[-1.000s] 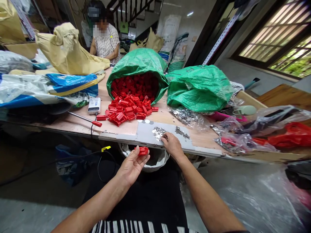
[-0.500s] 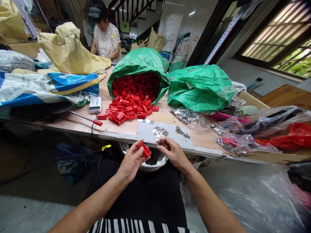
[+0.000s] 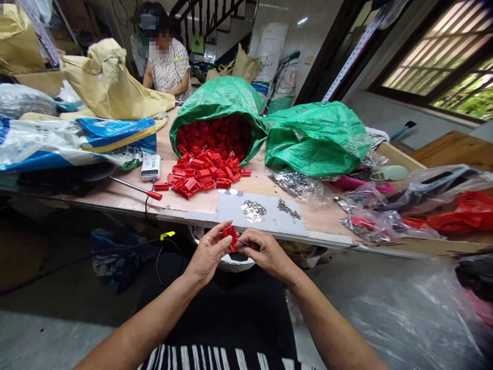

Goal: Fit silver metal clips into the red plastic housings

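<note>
I watched the scene in the past tense of a remote shift, left to right, everything placed against the grey metal plate lying at the near edge of the worktop.

Far left of the plate, a blue-and-white sack lay beside a tan paper sack. A co-worker sat beyond them at the far end. Nearer the plate on that side were a white battery box and a red-handled screwdriver.

Just below the plate's edge, my left hand held a red plastic part, its fingers clamped on it. The right hand came in beside it, its fingers pinched together on a thin metal sliver, whose tip met the red part. A white basin sat under both hands.

Behind the plate, an open green sack spilled a heap of red parts. On the plate lay metal flakes. Right of it were a second green sack and clear plastic bags.
</note>
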Action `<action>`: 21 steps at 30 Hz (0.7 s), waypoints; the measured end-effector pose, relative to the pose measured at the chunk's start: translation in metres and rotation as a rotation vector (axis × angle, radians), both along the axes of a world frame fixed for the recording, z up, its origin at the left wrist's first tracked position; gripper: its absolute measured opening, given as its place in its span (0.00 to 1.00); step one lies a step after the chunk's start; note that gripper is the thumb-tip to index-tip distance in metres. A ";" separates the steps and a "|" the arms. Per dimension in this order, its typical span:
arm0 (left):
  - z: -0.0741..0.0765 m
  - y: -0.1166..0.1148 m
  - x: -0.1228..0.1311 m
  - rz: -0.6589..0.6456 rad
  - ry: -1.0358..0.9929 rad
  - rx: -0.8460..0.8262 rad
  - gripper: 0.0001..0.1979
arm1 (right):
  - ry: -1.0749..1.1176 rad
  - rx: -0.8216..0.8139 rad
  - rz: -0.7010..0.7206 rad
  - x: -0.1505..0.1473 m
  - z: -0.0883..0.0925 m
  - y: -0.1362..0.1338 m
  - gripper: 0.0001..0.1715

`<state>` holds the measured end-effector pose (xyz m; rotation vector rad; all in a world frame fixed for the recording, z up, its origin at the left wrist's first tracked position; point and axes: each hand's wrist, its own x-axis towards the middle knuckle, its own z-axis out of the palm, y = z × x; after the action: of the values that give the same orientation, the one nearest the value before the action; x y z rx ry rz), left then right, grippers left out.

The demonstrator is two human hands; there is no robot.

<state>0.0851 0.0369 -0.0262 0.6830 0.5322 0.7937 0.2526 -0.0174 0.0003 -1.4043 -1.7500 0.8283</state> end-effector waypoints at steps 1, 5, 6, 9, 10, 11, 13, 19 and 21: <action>0.000 0.000 0.000 -0.013 0.010 0.013 0.22 | 0.023 -0.022 -0.007 0.001 -0.002 0.000 0.04; -0.001 -0.001 -0.001 -0.033 0.043 0.050 0.22 | 0.236 -0.161 -0.051 0.002 -0.013 -0.002 0.11; -0.002 -0.001 -0.001 -0.036 0.046 0.054 0.22 | 0.292 -0.187 -0.057 0.002 -0.016 -0.003 0.12; -0.006 0.000 0.000 -0.027 0.061 0.086 0.22 | 0.356 -0.195 -0.090 0.005 -0.022 -0.003 0.14; -0.008 0.002 0.000 -0.015 0.075 0.112 0.22 | 0.335 -0.180 -0.109 0.006 -0.023 -0.003 0.14; -0.011 0.005 0.001 -0.003 0.095 0.147 0.24 | 0.294 -0.154 -0.131 0.008 -0.025 -0.002 0.14; -0.016 0.012 0.002 0.020 0.152 0.240 0.26 | 0.161 -0.082 -0.184 0.012 -0.028 0.001 0.16; -0.025 0.044 0.009 0.165 0.481 0.663 0.17 | -0.163 0.047 -0.301 0.016 -0.038 0.018 0.19; -0.027 0.054 0.012 0.200 0.566 0.764 0.16 | -0.201 0.075 -0.304 0.013 -0.040 0.025 0.18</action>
<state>0.0973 0.0908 -0.0531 1.6065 0.8216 0.9993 0.2656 0.0071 -0.0396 -1.6967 -1.6362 0.4674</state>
